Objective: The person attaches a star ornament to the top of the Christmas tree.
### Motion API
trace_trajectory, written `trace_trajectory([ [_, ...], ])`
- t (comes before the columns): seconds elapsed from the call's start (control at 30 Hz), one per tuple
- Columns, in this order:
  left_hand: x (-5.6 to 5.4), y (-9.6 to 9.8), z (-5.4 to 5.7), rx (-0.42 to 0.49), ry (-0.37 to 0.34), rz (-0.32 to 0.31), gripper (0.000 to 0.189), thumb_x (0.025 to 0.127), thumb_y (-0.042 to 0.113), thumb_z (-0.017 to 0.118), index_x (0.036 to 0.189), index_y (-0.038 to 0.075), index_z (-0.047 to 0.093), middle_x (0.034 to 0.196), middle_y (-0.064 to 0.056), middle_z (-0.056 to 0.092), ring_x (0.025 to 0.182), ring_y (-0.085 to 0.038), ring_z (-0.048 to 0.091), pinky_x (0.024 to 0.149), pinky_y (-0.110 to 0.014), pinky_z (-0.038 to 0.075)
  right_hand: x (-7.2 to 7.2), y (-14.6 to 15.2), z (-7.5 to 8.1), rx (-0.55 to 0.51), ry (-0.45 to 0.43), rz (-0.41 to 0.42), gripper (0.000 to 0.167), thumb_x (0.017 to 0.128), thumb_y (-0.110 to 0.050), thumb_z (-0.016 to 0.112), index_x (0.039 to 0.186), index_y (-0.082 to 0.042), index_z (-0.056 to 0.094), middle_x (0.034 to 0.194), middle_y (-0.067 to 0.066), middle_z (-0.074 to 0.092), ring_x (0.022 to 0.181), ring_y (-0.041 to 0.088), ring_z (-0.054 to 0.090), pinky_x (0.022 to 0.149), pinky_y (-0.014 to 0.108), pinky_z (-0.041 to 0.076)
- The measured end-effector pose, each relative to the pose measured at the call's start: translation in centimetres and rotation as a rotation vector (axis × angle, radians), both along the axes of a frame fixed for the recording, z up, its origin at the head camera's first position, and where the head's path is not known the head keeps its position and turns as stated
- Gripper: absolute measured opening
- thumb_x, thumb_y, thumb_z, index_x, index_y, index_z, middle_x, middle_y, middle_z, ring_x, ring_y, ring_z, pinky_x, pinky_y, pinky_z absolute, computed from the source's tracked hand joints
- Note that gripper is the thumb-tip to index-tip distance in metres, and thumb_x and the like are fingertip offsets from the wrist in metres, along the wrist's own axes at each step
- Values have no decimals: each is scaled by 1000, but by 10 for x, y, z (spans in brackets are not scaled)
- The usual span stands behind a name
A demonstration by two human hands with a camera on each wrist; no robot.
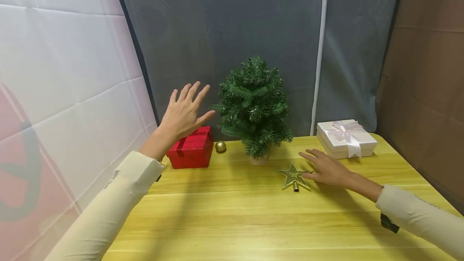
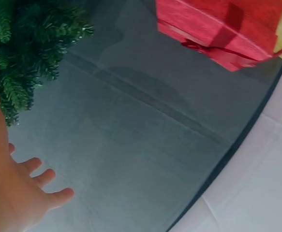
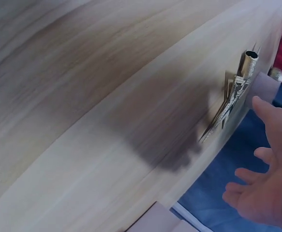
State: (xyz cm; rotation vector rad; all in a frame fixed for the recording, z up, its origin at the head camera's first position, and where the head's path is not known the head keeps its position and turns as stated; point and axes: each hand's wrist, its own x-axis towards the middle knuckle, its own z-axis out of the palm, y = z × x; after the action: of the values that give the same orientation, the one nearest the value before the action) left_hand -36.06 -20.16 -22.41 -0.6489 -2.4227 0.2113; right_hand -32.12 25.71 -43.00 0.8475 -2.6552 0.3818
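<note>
A small green artificial Christmas tree stands on a pale round base near the back of the table. To its left my left hand is raised with spread fingers, holding nothing; in the head view it overlaps the red gift box. A gold star tree topper lies flat on the wood in front of the tree, its socket toward me. Beside it, my right hand hovers low with fingers extended, the thumb overlapping the star's right point in the head view. In the right wrist view the topper lies past the thumb.
A gold ball ornament sits between the red box and the tree. At the back right is a white gift box with a pale ribbon bow. Grey cloth hangs behind the wooden table, with fabric walls on both sides.
</note>
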Motion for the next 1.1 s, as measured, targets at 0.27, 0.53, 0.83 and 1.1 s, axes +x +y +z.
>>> trace_trajectory([
  [0.27,-5,19,6,52,0,-28,79,105,61,48,168,23,20,167,-17,30,151,-41,32,120,-64,27,-3,0,0,-32,-87,35,69,93,-29,81,150,0,54,136,29,61,121,48,60,84,57,58],
  [0.53,-13,34,10,86,-33,-39,79,106,61,45,169,24,16,167,-16,29,150,-39,33,119,-62,30,-11,1,-9,-55,-161,64,58,95,-21,79,144,2,59,123,26,67,106,39,67,76,43,59],
  [0.83,-20,50,18,111,-67,-54,79,107,61,43,169,24,13,168,-16,29,148,-38,38,115,-59,37,-20,-3,-13,-36,-182,118,48,93,-12,79,136,4,66,107,19,74,95,33,74,80,45,62],
  [1.1,-26,62,17,202,-147,-80,75,108,59,42,169,25,15,167,-15,31,142,-39,45,98,-59,51,-23,-5,-17,-27,-181,146,44,88,-6,83,128,6,69,93,8,76,84,22,73,75,38,62],
])
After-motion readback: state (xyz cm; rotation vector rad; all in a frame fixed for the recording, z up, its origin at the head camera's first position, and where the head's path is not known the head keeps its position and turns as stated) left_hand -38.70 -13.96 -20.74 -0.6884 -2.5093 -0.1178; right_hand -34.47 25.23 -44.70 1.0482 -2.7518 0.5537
